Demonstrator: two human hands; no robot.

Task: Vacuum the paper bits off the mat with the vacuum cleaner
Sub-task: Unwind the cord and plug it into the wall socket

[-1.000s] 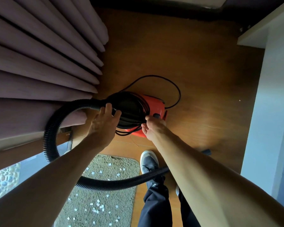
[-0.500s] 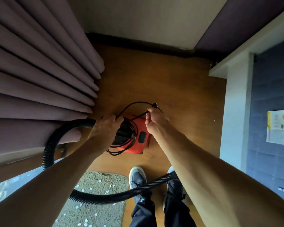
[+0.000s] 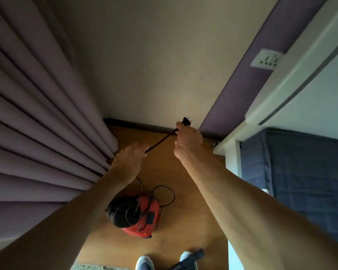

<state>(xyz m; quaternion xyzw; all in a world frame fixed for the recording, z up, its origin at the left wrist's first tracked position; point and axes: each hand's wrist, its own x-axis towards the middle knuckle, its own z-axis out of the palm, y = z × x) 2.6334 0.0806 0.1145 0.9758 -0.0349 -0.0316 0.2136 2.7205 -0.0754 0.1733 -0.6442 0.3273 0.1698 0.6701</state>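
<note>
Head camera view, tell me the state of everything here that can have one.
Black power plug: unplugged, pinched by right hand.
Black power cord: stretched between hands, gripped by left hand.
White wall socket: nothing plugged in.
Red and black vacuum cleaner: standing on floor, not connected.

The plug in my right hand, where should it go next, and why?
Probably carry the plug up and to the right toward the wall socket, which looks free. Your right hand grips the plug with prongs exposed, and the cord runs through your left hand down to the red vacuum cleaner on the floor.
</note>
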